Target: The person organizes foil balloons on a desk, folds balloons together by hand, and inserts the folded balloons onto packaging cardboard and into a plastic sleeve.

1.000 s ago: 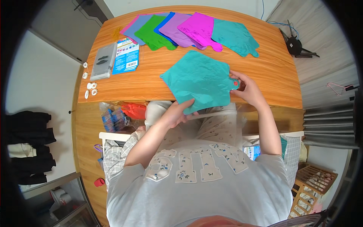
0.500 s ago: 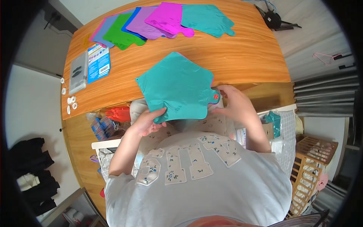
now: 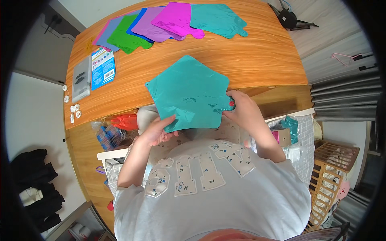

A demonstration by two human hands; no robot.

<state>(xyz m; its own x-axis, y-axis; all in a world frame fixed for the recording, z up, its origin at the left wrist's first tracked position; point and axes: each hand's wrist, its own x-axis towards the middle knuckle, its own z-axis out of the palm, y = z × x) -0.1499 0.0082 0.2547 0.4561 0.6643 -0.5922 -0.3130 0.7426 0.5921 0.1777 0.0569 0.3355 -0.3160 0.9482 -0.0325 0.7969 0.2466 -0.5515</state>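
1 flat teal foil (image 3: pixel 189 90) spans the desk's (image 3: pixel 257 60) near edge, your left hand (image 3: pixel 156 131) pinching its lower corner, right hand (image 3: pixel 244 107) closed around its tab (image 3: pixel 231 103), with 7 other foils (image 3: pixel 172 21) already laid out.

The teal foil sheet (image 3: pixel 189 96) hides part of the left grip (image 3: pixel 155 132) and of the person's patterned trousers (image 3: pixel 234 130). The right grip (image 3: pixel 243 107) covers some of the sheet's tab (image 3: pixel 227 107); its red mark is too small to make out. Overlap leaves only a strip of the pink sheet (image 3: pixel 99 33) showing. The top edge cuts off the tabletop's (image 3: pixel 265 64) far side.
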